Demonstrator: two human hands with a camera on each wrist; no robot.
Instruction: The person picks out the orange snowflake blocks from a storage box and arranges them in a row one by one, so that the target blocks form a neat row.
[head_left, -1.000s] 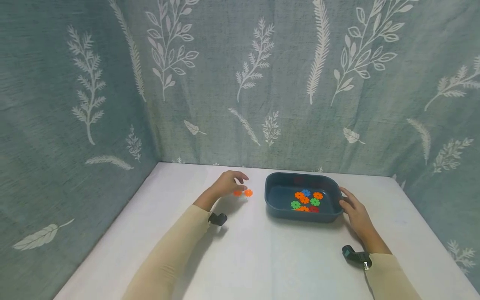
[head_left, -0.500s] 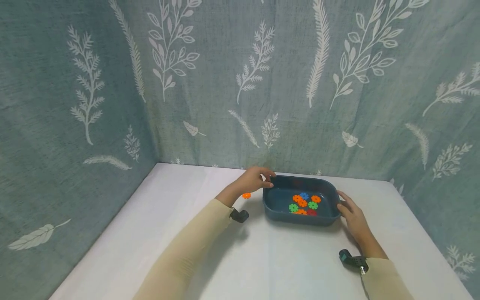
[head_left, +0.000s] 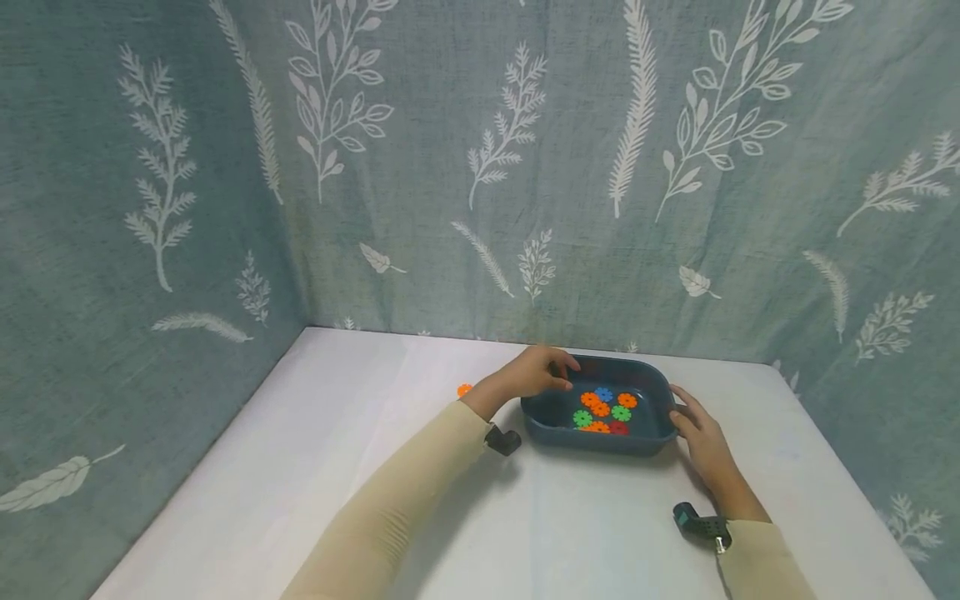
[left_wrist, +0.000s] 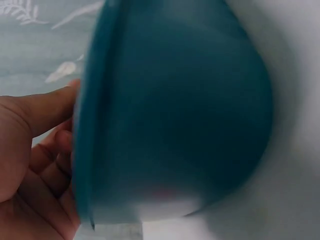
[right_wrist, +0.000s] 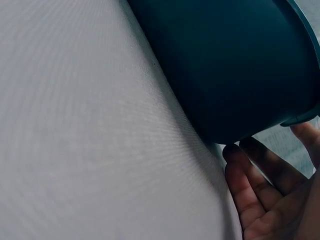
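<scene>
In the head view a dark teal plastic tray (head_left: 592, 442) stands on the white table, with several orange, green, blue and red notched discs, such as the green disc (head_left: 621, 412), on its floor. My left hand (head_left: 534, 372) reaches over its left rim, thumb and forefinger bent and apart above the inside. In the left wrist view the tray wall (left_wrist: 185, 100) hides those fingertips, so whether a disc is between them is unclear. At the right end my right hand (head_left: 705, 437) grips the tray, its thumb at the rim and other fingers (right_wrist: 272, 170) against the wall.
An orange disc (head_left: 465, 389) lies on the white table (head_left: 360, 400) left of the tray, partly behind the left forearm. Leaf-patterned curtain (head_left: 420, 167) rises behind the table and at the sides. Black wrist devices, such as the right one (head_left: 701, 527), sit on both wrists.
My left hand has moved right, from above the loose orange discs to over the tray's left side. The right hand stays at the tray's right end. The whole head view has shifted slightly.
</scene>
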